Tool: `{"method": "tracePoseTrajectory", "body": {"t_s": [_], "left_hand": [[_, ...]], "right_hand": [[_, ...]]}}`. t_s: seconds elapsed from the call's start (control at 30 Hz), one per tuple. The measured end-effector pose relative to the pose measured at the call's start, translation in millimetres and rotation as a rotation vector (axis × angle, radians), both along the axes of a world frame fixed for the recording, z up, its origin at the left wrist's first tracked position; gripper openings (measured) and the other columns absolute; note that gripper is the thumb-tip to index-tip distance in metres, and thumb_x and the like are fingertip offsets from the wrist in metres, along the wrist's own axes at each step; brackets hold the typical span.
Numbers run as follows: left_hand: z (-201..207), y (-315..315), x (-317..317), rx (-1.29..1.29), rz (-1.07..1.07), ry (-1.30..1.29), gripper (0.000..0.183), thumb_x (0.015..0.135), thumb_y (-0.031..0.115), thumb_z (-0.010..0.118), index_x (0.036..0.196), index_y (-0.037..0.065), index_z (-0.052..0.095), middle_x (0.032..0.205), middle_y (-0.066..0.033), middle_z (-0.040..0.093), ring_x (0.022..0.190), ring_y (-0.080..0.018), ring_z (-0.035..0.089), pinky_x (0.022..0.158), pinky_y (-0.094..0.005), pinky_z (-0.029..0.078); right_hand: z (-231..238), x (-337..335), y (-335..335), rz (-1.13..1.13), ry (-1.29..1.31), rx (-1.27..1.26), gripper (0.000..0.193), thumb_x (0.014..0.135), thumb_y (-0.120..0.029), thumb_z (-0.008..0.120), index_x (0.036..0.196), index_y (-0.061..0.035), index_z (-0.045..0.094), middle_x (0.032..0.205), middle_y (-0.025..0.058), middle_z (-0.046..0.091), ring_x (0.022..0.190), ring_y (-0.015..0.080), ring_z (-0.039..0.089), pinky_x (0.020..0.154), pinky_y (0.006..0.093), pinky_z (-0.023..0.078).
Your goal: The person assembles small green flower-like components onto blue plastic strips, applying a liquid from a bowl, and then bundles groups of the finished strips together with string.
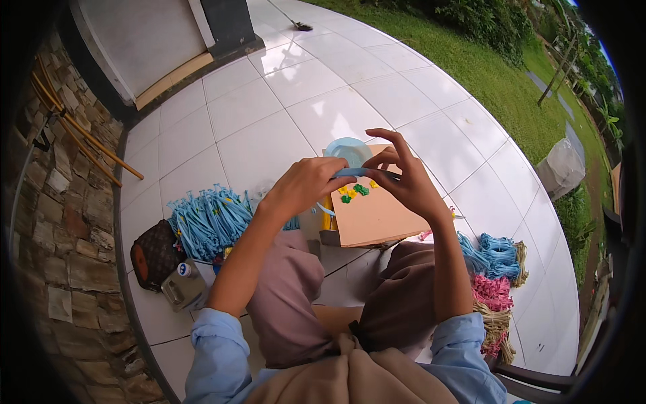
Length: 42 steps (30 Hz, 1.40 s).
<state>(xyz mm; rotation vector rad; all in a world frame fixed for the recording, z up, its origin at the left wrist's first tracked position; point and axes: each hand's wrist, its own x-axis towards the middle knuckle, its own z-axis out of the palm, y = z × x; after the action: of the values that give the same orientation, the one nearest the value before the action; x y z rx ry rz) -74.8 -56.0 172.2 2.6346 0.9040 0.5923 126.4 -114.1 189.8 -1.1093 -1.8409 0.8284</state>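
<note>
1. Blue strip: centre of the frame, long axis running left to right, nearly level.
2. Your left hand pinches its left part.
3. Your right hand pinches its right part, one finger arched above.

This is looking like a home's porch or terrace, half outdoors. Large glossy white tiles are covering the ground and reflecting daylight. A wall of rough brown stone is running down the left side, and a pale door is standing beyond it in a dark surround. Along the far edge the tiling is giving way to a lawn, with leafy shrubs growing behind. A dark-bristled broom head is lying on the tiles (a homely touch). The porch is also doubling as a workspace: bundled blue strips are resting near the wall, and a sheet of cardboard is lying flat like a low tabletop.
</note>
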Motion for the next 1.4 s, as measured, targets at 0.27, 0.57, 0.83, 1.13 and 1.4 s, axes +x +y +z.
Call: {"method": "tracePoseTrajectory", "body": {"t_s": [0.27,0.57,0.83,1.13,1.4], "left_hand": [[-24,12,-2,-0.227,0.293,-0.130,0.027,0.090,0.027,0.050,0.085,0.002,0.058,0.056,-0.0119,0.050,0.046,-0.0199,0.040,0.049,-0.0337,0.036],[-12,4,2,-0.214,0.330,-0.443,0.030,0.092,0.029,0.047,0.083,0.002,0.057,0.055,-0.0129,0.051,0.044,-0.0193,0.045,0.047,-0.0310,0.036],[-18,4,-4,-0.338,0.227,-0.597,0.036,0.094,0.034,0.042,0.081,0.004,0.056,0.049,-0.0016,0.029,0.045,-0.0081,0.028,0.044,-0.0265,0.026],[-19,-6,0,-0.103,0.057,-0.488,0.035,0.094,0.034,0.041,0.087,0.005,0.058,0.052,-0.0050,0.041,0.046,-0.0101,0.038,0.047,-0.0266,0.033],[-21,2,-6,-0.548,-0.019,-0.504,0.021,0.089,0.021,0.055,0.096,0.002,0.059,0.065,-0.0019,0.055,0.057,-0.0088,0.048,0.054,-0.0245,0.042]], "right_hand": [[-137,11,-22,-0.359,-0.914,-0.271,0.108,0.057,-0.022,0.081,0.140,-0.0144,0.012,0.129,0.0091,0.043,0.123,0.0396,0.033,0.091,0.0670,0.026],[-211,-50,-40,-0.458,-0.862,0.039,0.102,0.058,-0.031,0.079,0.139,-0.0135,0.020,0.141,0.0068,0.028,0.131,0.0376,0.020,0.095,0.0627,0.022],[-155,-51,-39,-0.349,-0.502,-0.195,0.092,0.075,-0.032,0.070,0.140,-0.0107,0.009,0.138,0.0206,0.030,0.127,0.0397,0.028,0.098,0.0541,0.026],[-11,6,-12,-0.204,0.658,-0.050,0.068,0.084,-0.006,0.058,0.138,-0.0036,0.016,0.108,0.0227,0.058,0.087,0.0204,0.061,0.074,0.0284,0.048],[-21,7,-15,-0.385,0.724,0.098,0.052,0.083,0.002,0.055,0.126,-0.0014,0.026,0.090,0.0169,0.065,0.079,0.0164,0.062,0.073,0.0279,0.049]]}}
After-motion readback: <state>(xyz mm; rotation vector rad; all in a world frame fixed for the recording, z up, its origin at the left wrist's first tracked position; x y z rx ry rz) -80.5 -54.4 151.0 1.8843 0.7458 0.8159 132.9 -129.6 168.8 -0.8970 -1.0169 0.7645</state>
